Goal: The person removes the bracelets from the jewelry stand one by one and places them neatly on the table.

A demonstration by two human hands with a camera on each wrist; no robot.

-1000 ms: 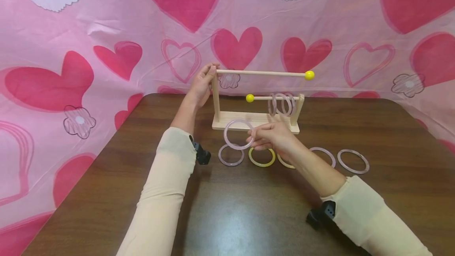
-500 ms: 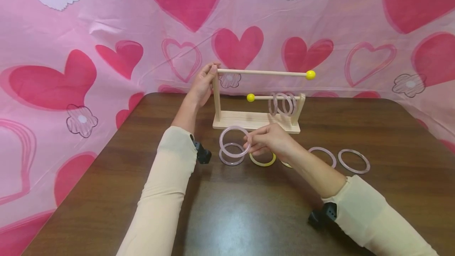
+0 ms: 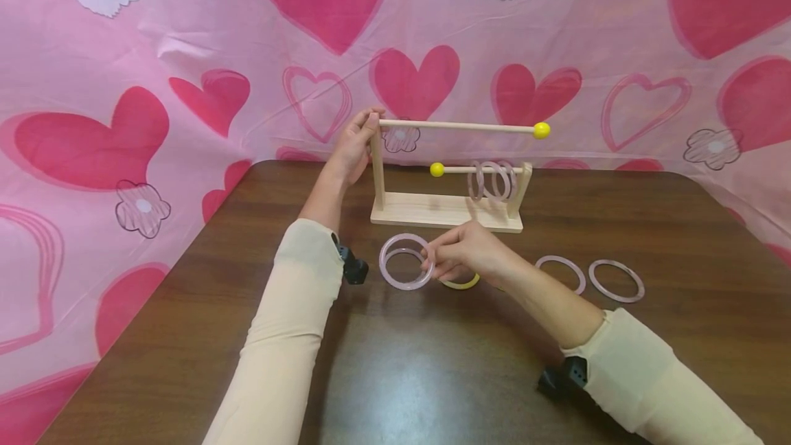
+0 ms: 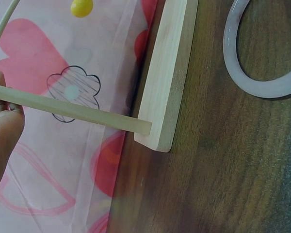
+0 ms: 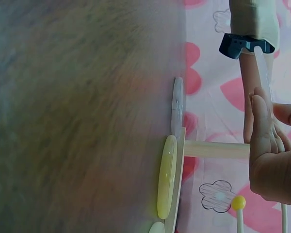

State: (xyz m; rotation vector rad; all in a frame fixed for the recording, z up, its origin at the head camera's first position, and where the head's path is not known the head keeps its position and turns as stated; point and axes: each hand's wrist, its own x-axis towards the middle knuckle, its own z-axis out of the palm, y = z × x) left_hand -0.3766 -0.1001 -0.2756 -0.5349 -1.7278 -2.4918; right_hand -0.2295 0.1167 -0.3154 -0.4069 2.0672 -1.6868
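Observation:
My left hand grips the top of the left post of a wooden bangle stand. Several lilac bangles hang on its short lower rod; the long upper rod carries none. With thumb and fingers, my right hand pinches a pale lilac bangle in front of the stand. The right wrist view shows this bangle edge-on, above the table. Behind it in the head view, a second lilac bangle lies on the table. A yellow bangle beside it is partly covered by my right hand.
Two more lilac bangles, one nearer and one farther right, lie on the brown table. Yellow balls cap the upper rod and lower rod. A pink heart-patterned cloth hangs behind the table.
My right hand has lowered the pinched bangle and shifted it slightly left, so it now overlaps the bangle lying behind it. My left hand keeps its hold on the post.

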